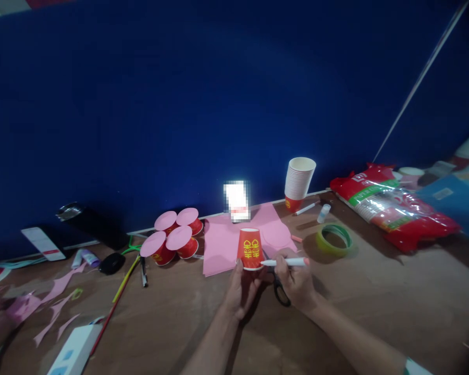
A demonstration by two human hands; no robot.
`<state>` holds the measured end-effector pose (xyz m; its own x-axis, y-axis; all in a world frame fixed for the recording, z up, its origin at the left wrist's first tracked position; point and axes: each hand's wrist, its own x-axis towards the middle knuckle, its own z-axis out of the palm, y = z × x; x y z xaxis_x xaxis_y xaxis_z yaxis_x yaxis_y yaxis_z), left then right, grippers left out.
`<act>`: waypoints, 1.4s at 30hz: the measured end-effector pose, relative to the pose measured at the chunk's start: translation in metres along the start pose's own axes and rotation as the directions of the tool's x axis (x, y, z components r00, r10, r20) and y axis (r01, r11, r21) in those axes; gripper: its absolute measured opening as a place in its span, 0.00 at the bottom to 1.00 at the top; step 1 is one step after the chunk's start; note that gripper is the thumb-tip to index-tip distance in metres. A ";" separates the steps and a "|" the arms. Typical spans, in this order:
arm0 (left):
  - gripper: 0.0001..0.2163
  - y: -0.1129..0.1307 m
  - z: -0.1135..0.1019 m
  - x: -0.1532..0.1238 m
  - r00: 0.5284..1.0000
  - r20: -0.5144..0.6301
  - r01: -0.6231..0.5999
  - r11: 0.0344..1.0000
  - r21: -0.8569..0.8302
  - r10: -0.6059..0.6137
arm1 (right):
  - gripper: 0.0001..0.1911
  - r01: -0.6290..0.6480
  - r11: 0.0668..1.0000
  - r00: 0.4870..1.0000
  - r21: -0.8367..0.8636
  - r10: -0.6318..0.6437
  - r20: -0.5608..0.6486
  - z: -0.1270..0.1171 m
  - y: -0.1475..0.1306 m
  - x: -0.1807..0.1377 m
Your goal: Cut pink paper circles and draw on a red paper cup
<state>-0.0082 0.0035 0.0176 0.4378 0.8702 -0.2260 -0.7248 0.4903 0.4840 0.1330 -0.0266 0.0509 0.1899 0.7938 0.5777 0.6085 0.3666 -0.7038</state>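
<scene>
My left hand is closed around a red paper cup with yellow markings, held upside down over a sheet of pink paper. My right hand grips a white marker with a pink end, its tip touching the cup's side near the rim. Black scissors lie on the table beneath my right hand.
Several red cups capped with pink discs stand left of the pink paper. A stack of white cups, a green tape roll, a glue stick and a red plastic pack lie to the right. Pink scraps, pens and a white box lie left.
</scene>
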 end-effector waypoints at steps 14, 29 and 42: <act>0.22 0.000 -0.001 0.001 1.000 -0.017 0.014 1.000 0.002 -0.014 | 0.14 -0.007 1.000 0.999 0.008 0.006 0.050 0.001 -0.001 -0.001; 0.14 -0.003 -0.002 -0.002 0.998 -0.021 -0.052 0.990 0.130 0.055 | 0.14 -0.007 1.000 0.997 0.022 0.006 0.074 0.003 -0.004 -0.002; 0.18 -0.004 -0.007 -0.002 0.999 0.041 -0.011 0.990 0.140 0.005 | 0.15 0.003 1.000 1.000 -0.028 -0.002 0.013 -0.001 -0.005 0.002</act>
<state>-0.0097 0.0001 0.0104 0.4551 0.8702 -0.1889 -0.6476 0.4691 0.6004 0.1314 -0.0274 0.0556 0.1784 0.7992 0.5740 0.6306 0.3550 -0.6902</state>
